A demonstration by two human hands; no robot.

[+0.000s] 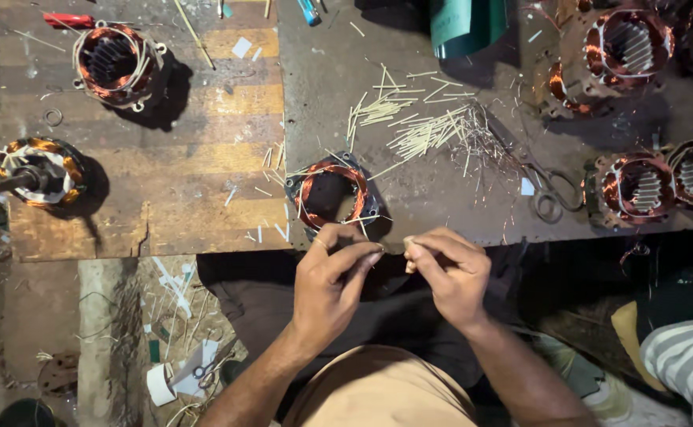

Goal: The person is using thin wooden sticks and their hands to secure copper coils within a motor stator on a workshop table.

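My left hand and right hand meet at the bench edge, fingertips pressed together, both pinching something thin; what exactly, I cannot tell. Just beyond my knuckles, at twelve o'clock, sits the motor coil, copper windings ringed in its dark frame. Up at one o'clock lies a scatter of thin sticks. Scissors rest at three o'clock.

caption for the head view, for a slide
Left hand and right hand pinch a thin sliver beside a copper-wound stator on the workbench.
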